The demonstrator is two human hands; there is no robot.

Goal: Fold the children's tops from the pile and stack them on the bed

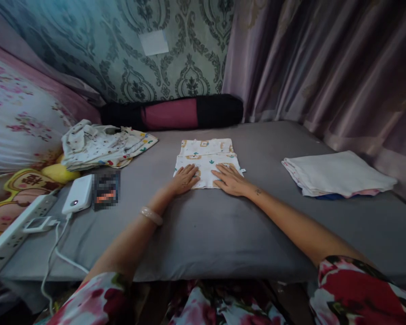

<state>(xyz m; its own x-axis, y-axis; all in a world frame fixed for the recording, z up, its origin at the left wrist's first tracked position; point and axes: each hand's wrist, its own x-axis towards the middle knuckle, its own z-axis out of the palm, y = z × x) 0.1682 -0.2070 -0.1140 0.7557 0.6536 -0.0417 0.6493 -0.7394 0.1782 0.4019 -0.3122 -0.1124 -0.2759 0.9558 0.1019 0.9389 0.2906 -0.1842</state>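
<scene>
A white cloth garment (206,155) with small tan and green prints lies folded flat on the grey bed sheet (203,234). Its upper part is turned down, leaving a line across the middle, and a small tag sticks out at its right edge. My left hand (186,179) rests palm down on its lower left corner, fingers stretched out. On the lower right part lies my right hand (229,179), also flat with fingers spread. Neither hand grips anything. The cloth under both palms is hidden.
Crumpled printed clothes (101,144) lie at the back left, and a folded stack of cloth (338,174) at the right. A white power bank (77,194) with cables sits near a white power strip (23,230). A long black and maroon bolster (172,113) lies along the wall.
</scene>
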